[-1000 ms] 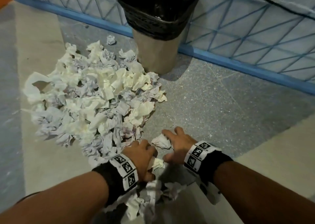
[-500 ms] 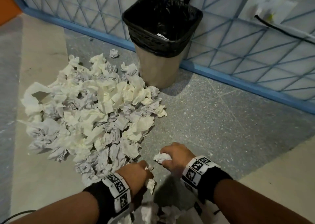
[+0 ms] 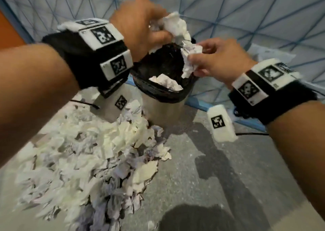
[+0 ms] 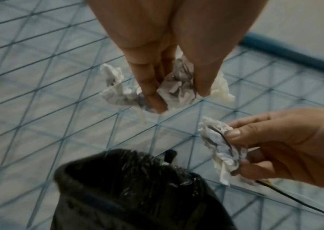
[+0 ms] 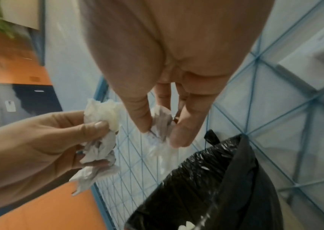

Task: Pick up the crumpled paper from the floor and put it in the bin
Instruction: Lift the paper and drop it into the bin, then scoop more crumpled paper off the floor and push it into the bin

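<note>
Your left hand (image 3: pixel 139 24) is raised over the bin (image 3: pixel 163 97), its fingers (image 4: pixel 151 87) curled round a wad of crumpled paper (image 3: pixel 174 26) that sits above the bin's far rim. Your right hand (image 3: pixel 216 60) is beside it, thumb and fingers (image 5: pixel 143 118) pinching a second crumpled piece (image 3: pixel 190 58) just over the black liner (image 4: pixel 129 186). A few crumpled pieces (image 3: pixel 165 83) already lie inside the bin. The big pile of paper (image 3: pixel 91 156) lies on the floor (image 3: pixel 202 178) just left of the bin, touching its base
</note>
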### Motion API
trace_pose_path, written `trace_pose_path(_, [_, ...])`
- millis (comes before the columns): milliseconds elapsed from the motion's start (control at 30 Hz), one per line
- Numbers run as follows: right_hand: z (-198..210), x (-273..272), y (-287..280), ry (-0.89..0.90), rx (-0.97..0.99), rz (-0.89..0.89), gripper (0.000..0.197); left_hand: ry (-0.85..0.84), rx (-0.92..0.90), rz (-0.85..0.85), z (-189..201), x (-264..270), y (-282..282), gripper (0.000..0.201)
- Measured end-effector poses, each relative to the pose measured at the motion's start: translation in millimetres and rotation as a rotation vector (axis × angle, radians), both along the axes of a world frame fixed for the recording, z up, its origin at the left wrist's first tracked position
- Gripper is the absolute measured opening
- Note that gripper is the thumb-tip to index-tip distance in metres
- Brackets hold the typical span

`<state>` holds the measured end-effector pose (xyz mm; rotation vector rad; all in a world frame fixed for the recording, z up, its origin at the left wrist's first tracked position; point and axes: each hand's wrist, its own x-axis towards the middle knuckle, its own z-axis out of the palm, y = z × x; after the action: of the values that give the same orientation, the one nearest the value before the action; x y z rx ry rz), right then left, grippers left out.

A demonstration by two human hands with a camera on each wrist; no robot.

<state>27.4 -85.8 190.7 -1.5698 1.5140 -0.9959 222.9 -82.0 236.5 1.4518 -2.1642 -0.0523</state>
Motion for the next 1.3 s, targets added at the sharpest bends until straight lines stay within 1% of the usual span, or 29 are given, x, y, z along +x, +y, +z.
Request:
trace_pose_path(33, [-2.2, 5.9, -7.9, 0.031, -0.006, -0.024, 0.013, 0.05, 0.039, 0.045, -5.9, -0.4, -10.3, 0.038])
trace_pose_path(67, [-5.7, 11.0, -13.2, 0.101, -0.014, -0.045, 0.017, 0.035, 0.092, 0.062, -14.1, -1.4, -18.0, 0.043])
trace_pose_path(133, [-11.9, 15.9, -14.2, 0.296, -0.014, -0.067, 0.035, -0.097, 0.203, 0.041, -33.5, -1.0, -27.0, 0.053])
trace_pose_path(167, [-14.5, 14.2, -11.3, 0.368, -0.024, -0.073, 0.041, -0.135, 0.227, 0.029, -41.1, 1.5, -27.3, 0.056])
trace_pose_path(200, [-15.8, 10.2, -5.1, 0.404, -0.043, -0.073, 0.043, -0.136, 0.233, 0.022, -46.4, 5.4, -24.1, 0.056])
trace_pose_path(267, [-18.1, -0.4, 11.9, 0.407, -0.071, -0.056, 0.042, -0.1, 0.194, 0.019, -52.1, 13.8, -11.4, 0.054])
trace_pose_path(367, [-29.2, -11.2, 49.4, 0.445, -0.06, 0.06, 0.031, -0.188, 0.16, -0.034, -64.3, 17.0, 19.3, 0.046])
trace_pose_path(433, [-38.6, -15.0, 76.3, 0.525, 0.012, 0.174, 0.024, -0.229, 0.201, -0.101, -73.2, 15.9, 45.4, 0.041])
trace_pose_path(500, [-50.9, -15.0, 99.2, 0.632, 0.134, 0.291, 0.026, -0.251, 0.262, -0.162, -82.9, 15.4, 73.6, 0.037])
trace_pose_path(533, [-58.7, -13.7, 110.6, 0.687, 0.215, 0.348, 0.029, -0.26, 0.319, -0.178, -89.1, 14.9, 88.6, 0.037])
trace_pose_path(600, [-76.5, -11.3, 137.7, 0.755, 0.382, 0.446, 0.039, -0.315, 0.499, -0.168, -101.8, 13.6, 123.6, 0.042])
trace_pose_path(733, [-105.2, -9.8, 212.3, 0.84, 0.636, 0.626, 0.063, -0.521, 0.89, -0.119, -134.7, 27.4, 201.5, 0.071])
trace_pose_path(833, [-137.9, -1.6, 283.3, 0.865, 0.725, 0.679, 0.084, -0.587, 1.103, -0.141, -165.8, 39.1, 269.1, 0.09])
trace_pose_path(867, [-150.9, 2.2, 305.7, 0.863, 0.751, 0.688, 0.089, -0.615, 1.144, -0.167, -177.6, 40.6, 291.6, 0.093])
trace_pose_path(900, [-164.2, 7.0, 325.6, 0.875, 0.768, 0.697, 0.09, -0.631, 1.158, -0.198, -190.1, 40.8, 314.4, 0.094])
trace_pose_path(967, [-182.8, 20.7, 353.9, 0.9, 0.782, 0.698, 0.084, -0.579, 1.155, -0.205, -212.7, 37.5, 358.0, 0.094])
trace_pose_path(1033, [-196.5, 35.8, 371.9, 0.888, 0.784, 0.655, 0.08, -0.498, 1.117, -0.132, -233.2, 32.1, 392.0, 0.089])
trace_pose_path(1133, [-219.5, 50.0, 385.5, 0.893, 0.797, 0.578, 0.079, -0.389, 1.092, 0.021, -259.0, 21.0, 422.0, 0.08])
trace_pose_path(1167, [-224.9, 53.6, 389.0, 0.9, 0.77, 0.543, 0.074, -0.362, 1.077, 0.052, -267.4, 18.4, 426.7, 0.076])
trace_pose_path(1200, [-229.2, 57.0, 393.3, 0.91, 0.703, 0.516, 0.066, -0.332, 1.069, 0.073, -273.2, 15.7, 429.1, 0.071])
trace_pose_path(1233, [-231.7, 61.1, 396.9, 0.931, 0.611, 0.511, 0.057, -0.301, 1.066, 0.09, -277.6, 13.5, 430.3, 0.066])
trace_pose_path(1267, [-234.1, 64.0, 398.5, 0.952, 0.57, 0.527, 0.05, -0.283, 1.059, 0.098, -281.5, 12.4, 430.0, 0.061])
trace_pose_path(1300, [-238.1, 64.2, 398.7, 0.933, 0.6, 0.532, 0.043, -0.291, 1.045, 0.09, -286.8, 12.2, 429.6, 0.057])
